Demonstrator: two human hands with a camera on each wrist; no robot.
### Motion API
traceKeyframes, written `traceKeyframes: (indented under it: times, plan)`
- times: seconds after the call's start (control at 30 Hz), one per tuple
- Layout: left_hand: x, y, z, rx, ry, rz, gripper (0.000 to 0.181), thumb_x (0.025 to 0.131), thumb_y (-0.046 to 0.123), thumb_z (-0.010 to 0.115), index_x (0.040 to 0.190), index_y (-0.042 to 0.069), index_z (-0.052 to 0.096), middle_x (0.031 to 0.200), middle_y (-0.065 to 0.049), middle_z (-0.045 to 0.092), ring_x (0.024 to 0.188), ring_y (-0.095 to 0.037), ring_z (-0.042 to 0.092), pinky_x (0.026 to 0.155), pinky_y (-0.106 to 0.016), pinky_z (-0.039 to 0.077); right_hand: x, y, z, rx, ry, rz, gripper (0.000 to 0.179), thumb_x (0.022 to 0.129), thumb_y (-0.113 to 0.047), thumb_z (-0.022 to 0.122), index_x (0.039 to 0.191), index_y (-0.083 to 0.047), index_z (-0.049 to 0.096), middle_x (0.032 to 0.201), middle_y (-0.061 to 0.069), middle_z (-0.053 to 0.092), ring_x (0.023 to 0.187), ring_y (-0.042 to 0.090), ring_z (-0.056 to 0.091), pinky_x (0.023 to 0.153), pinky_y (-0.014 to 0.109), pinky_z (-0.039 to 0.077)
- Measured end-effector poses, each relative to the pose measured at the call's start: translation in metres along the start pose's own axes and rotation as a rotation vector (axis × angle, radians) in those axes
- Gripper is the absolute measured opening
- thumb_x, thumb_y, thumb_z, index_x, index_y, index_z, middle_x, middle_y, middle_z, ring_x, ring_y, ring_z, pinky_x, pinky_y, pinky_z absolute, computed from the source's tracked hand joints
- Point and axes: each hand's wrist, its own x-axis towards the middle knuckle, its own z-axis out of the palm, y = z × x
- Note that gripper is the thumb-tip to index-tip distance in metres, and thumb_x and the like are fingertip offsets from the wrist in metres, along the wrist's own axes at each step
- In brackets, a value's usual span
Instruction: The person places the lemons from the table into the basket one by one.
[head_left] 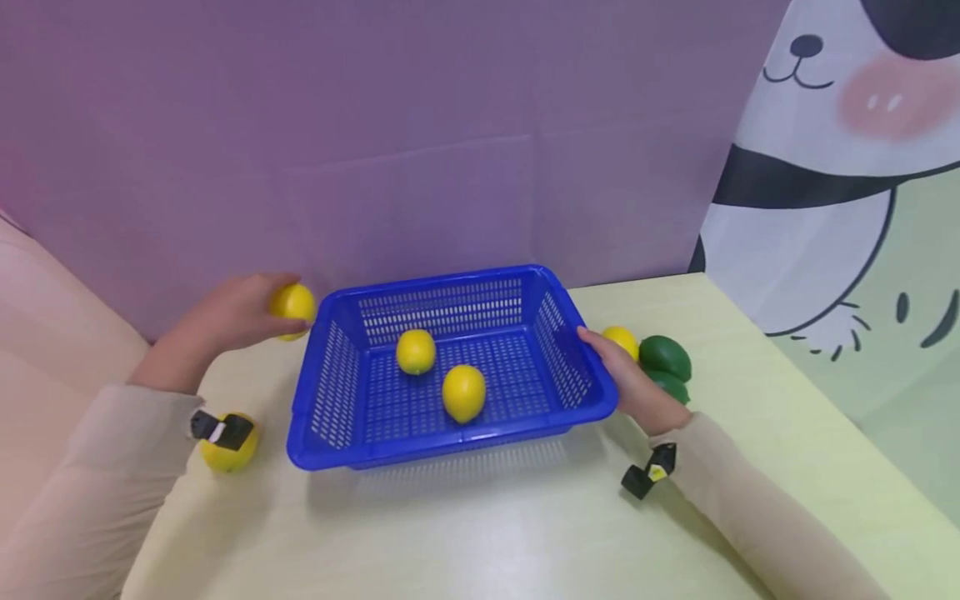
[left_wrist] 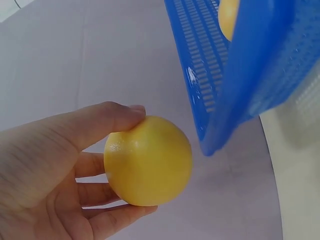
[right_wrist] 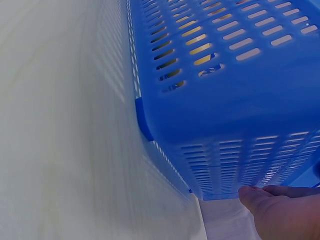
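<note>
A blue plastic basket [head_left: 348, 450] with slotted walls is in the middle of the head view, its shadow falling on the table in front. Inside it lie one lemon [head_left: 416, 352] and, nearer the front, another lemon [head_left: 463, 393]. My left hand [head_left: 243, 312] holds a third lemon [left_wrist: 149, 161] between thumb and fingers, just outside the basket's left rim. On the opposite side, my right hand [head_left: 618, 371] grips the basket's right rim, thumb on top and the other fingers mostly hidden under the edge. The right wrist view shows the thumb [right_wrist: 255, 197] against the slotted wall.
Below the left wrist, a lemon [head_left: 228, 446] sits on the pale table [head_left: 465, 533], partly covered by the wrist camera. Beyond my right hand are another lemon [head_left: 621, 340] and two dark green fruits [head_left: 666, 358]. A purple cloth [head_left: 420, 150] hangs behind the table.
</note>
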Motion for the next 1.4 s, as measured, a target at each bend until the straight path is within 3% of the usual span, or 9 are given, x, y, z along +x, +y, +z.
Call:
traceKeyframes:
  times: [0.2,0.47,0.73,0.97,1.4]
  plan:
    - [0.000,0.014,0.003,0.005,0.024,0.038,0.059,0.084,0.028,0.068,0.129,-0.005,0.048,0.097,-0.017,0.061,0.081,-0.029,0.054,0.070,-0.043,0.048,0.000,-0.001,-0.001,-0.005,-0.005,0.001,0.065,0.101,-0.045,0.032,0.149,-0.005,0.013,0.105,0.001,0.056,0.092,0.013,0.056,0.081,0.026,0.048]
    - [0.000,0.028,0.009,-0.016,0.019,0.076,0.061,0.084,0.023,0.069,0.131,-0.007,0.046,0.100,-0.019,0.060,0.081,-0.029,0.055,0.070,-0.040,0.050,0.001,0.001,0.000,0.017,-0.009,-0.003,0.062,0.100,-0.044,0.034,0.146,-0.004,0.017,0.103,0.000,0.058,0.091,0.012,0.056,0.081,0.026,0.048]
    - [0.000,0.035,0.016,-0.051,0.006,0.092,0.043,0.082,0.023,0.072,0.116,0.000,0.056,0.092,-0.011,0.060,0.078,-0.025,0.055,0.067,-0.036,0.050,0.001,0.000,0.000,-0.006,-0.004,0.001,0.065,0.101,-0.045,0.032,0.148,-0.004,0.015,0.104,0.000,0.057,0.092,0.012,0.056,0.082,0.026,0.048]
    - [0.003,0.039,0.024,-0.035,-0.025,0.111,0.063,0.082,0.024,0.072,0.131,-0.006,0.048,0.097,-0.013,0.062,0.080,-0.025,0.055,0.069,-0.037,0.050,0.001,0.000,-0.001,-0.015,-0.005,0.007,0.065,0.101,-0.044,0.030,0.149,-0.005,0.011,0.107,0.001,0.055,0.094,0.013,0.055,0.083,0.026,0.047]
    - [0.001,0.045,0.037,-0.006,-0.067,0.141,0.064,0.081,0.024,0.074,0.132,-0.006,0.049,0.107,-0.016,0.063,0.086,-0.026,0.056,0.077,-0.042,0.052,0.002,0.000,-0.001,-0.016,-0.011,0.012,0.066,0.101,-0.045,0.031,0.150,-0.006,0.010,0.107,0.000,0.055,0.094,0.012,0.055,0.083,0.026,0.047]
